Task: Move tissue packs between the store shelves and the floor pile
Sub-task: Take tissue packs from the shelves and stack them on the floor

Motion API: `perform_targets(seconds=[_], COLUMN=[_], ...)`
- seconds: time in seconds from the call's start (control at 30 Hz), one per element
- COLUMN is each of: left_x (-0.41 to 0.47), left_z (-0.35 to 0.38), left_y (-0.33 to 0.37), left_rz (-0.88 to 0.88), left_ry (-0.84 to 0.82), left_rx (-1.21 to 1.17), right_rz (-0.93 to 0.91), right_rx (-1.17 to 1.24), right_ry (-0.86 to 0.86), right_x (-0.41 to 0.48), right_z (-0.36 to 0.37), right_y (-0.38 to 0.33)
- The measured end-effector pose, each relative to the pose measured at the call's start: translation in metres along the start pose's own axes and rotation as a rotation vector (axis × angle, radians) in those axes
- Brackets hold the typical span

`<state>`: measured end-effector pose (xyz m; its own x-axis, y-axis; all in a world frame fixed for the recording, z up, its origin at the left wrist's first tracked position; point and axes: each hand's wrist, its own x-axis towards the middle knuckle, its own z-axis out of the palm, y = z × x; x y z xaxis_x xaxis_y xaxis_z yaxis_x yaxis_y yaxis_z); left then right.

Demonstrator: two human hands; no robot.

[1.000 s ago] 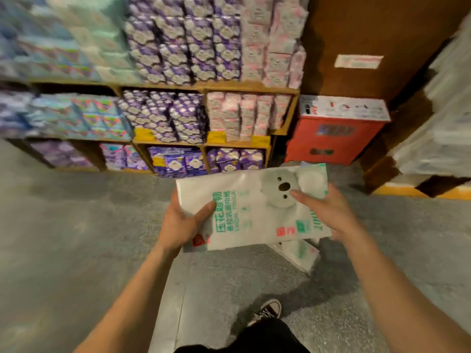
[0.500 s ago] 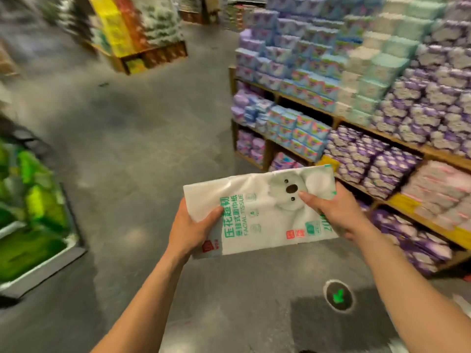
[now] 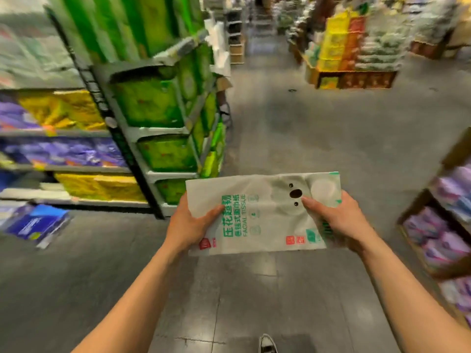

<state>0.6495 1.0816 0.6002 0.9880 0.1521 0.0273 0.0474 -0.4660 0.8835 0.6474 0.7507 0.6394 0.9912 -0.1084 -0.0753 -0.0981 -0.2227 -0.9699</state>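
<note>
I hold a flat white tissue pack [image 3: 265,215] with green lettering and a grey koala face in front of me, about waist height over the grey floor. My left hand [image 3: 190,224] grips its left end, thumb on top. My right hand [image 3: 336,220] grips its right end, thumb pressed near the koala's nose. The fingers under the pack are hidden.
A metal shelf rack [image 3: 163,118] with green packs stands just ahead on the left. Purple and yellow packs fill shelves [image 3: 63,149] at far left. Blue packs [image 3: 35,225] lie on the floor. A wooden shelf with purple packs [image 3: 443,225] is at right. An aisle [image 3: 305,123] runs ahead.
My view has swung left, from the purple-pack shelves toward the green rack and the open aisle. Both hands keep the same grip on the pack.
</note>
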Motion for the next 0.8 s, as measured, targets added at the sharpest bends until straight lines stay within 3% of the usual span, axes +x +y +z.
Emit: perform_targets(seconds=[0.23, 0.5, 0.8], left_x=[0.087, 0.142, 0.233], left_z=[-0.116, -0.264, -0.505], left_y=[-0.019, -0.096, -0.165], left_rz=[-0.085, -0.195, -0.155], left_ry=[0.311, 0.557, 0.707], left_rx=[0.001, 0.041, 0.111], right_rz=[-0.140, -0.222, -0.324], right_rx=[-0.065, -0.088, -0.056], right_ry=[-0.305, -0.601, -0.664], right_x=[0.152, 0.246, 0.295], right_z=[0.148, 0.361, 0.638], right_y=[-0.079, -0.153, -0.261])
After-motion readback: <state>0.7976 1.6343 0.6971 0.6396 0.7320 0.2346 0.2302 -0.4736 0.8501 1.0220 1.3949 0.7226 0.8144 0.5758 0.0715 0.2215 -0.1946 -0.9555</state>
